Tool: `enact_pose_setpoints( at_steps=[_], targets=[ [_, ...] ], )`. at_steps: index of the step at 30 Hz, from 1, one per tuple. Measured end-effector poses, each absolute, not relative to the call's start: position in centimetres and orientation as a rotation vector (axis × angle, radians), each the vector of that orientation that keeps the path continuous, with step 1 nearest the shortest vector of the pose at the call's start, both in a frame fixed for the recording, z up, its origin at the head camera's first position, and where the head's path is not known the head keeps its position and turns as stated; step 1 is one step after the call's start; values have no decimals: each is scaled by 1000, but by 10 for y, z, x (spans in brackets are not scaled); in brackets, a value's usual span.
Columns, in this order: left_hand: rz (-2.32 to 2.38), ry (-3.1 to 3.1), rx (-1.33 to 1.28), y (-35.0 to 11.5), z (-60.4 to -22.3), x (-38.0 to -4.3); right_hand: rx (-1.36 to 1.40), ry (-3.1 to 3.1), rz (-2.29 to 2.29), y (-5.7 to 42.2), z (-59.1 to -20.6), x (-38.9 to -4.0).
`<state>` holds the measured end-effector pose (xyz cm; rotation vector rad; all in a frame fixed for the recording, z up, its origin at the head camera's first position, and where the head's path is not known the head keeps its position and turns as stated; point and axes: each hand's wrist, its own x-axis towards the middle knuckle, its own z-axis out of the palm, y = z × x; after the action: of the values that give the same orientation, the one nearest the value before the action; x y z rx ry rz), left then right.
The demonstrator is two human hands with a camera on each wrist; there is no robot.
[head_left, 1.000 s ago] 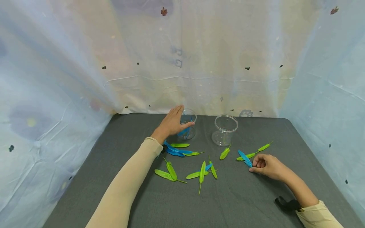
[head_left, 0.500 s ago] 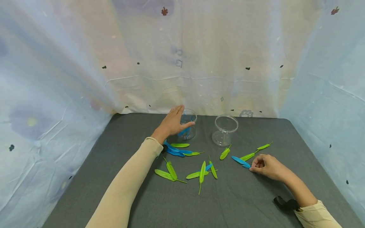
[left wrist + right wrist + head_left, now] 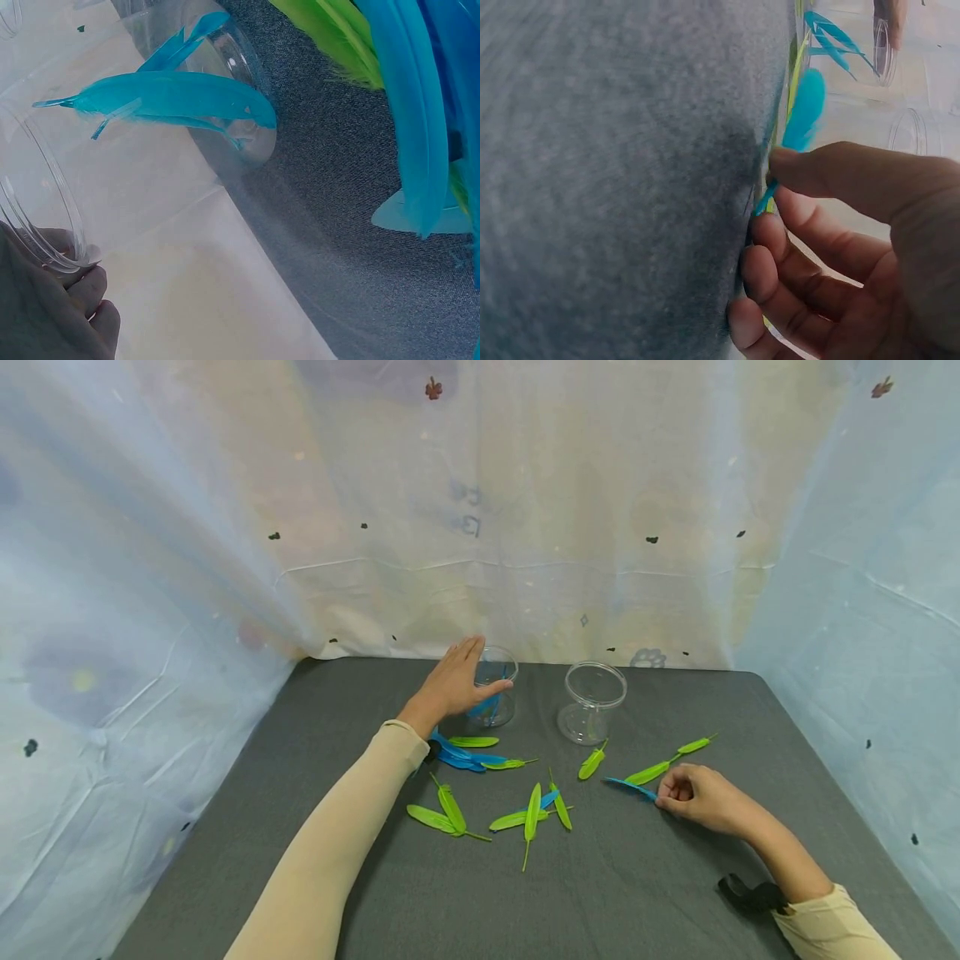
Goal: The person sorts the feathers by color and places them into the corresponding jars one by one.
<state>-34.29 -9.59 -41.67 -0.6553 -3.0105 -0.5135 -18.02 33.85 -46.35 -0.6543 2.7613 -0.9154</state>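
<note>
My left hand [image 3: 448, 685] holds a clear plastic jar [image 3: 506, 717] at the back of the table, its thumb across the near side. Blue feathers [image 3: 169, 99] lie inside that jar. My right hand [image 3: 708, 797] pinches a blue feather [image 3: 628, 787] by its quill between thumb and fingertips, low over the cloth. In the right wrist view this feather [image 3: 805, 109] points away from the fingers. Two green feathers [image 3: 648, 772] lie just beyond the right hand.
A second clear jar [image 3: 591, 706] stands upright to the right of the first. Blue feathers [image 3: 461, 760] and green feathers [image 3: 474, 742] lie near the left wrist. More green feathers [image 3: 531, 814] are scattered mid-table on the grey cloth [image 3: 600, 893]. Patterned curtains [image 3: 525, 527] enclose the table.
The blue feather in my right hand has swung leftward and turned edge-on, uncovering more of the green feather behind it. My left hand and both jars stay where they were.
</note>
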Motion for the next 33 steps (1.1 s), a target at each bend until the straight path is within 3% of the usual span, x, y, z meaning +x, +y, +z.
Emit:
enact_pose_setpoints(
  at_steps=[33],
  targets=[
    [-507, -3041, -632, -94, -413, -341, -712, 2976, -1293, 327, -446, -190]
  ],
)
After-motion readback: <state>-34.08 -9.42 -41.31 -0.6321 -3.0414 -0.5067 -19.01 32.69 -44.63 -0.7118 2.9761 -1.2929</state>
